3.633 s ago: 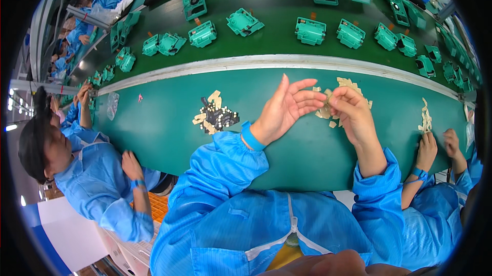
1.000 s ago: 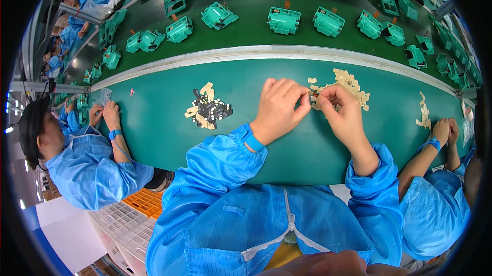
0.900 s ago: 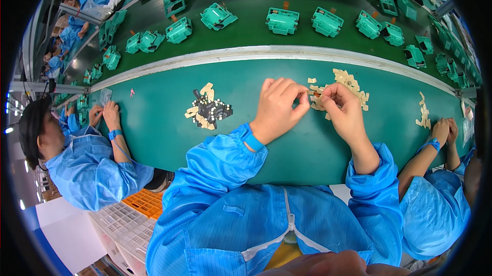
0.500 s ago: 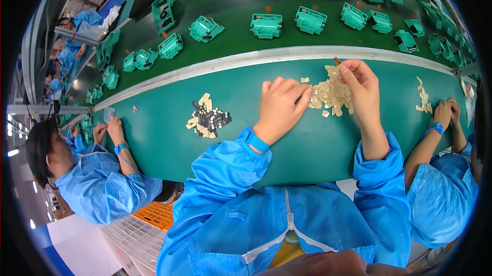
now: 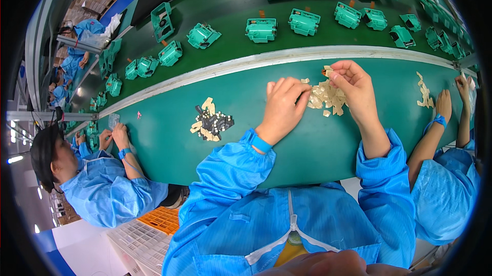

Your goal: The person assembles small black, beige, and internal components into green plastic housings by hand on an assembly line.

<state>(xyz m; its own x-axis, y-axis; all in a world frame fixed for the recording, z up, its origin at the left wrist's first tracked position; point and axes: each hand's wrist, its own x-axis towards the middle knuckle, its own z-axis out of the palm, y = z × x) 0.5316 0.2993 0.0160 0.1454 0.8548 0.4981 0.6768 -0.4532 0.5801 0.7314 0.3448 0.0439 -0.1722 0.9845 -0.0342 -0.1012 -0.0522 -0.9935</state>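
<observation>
A heap of small flat beige pieces lies on the green worktable before me. My right hand is above its right side, thumb and fingers pinching a small beige piece with an orange-brown bit beside it. At the heap's left edge, my left hand is closed, fingers curled and thumb near the index fingertip. Whatever it may hold is hidden. One loose beige piece lies by its fingers. Farther left rests a pile of small black parts with white tips, mixed with beige pieces.
Beyond a pale metal rail, several teal plastic housings stand on a dark green conveyor belt. Co-workers in blue smocks sit at left and right. A few beige scraps lie near the right co-worker's hands.
My right hand has shifted slightly left with the beige piece, and the orange-brown bit shows more. My left hand stays by the heap. The right co-worker's hands have moved apart.
</observation>
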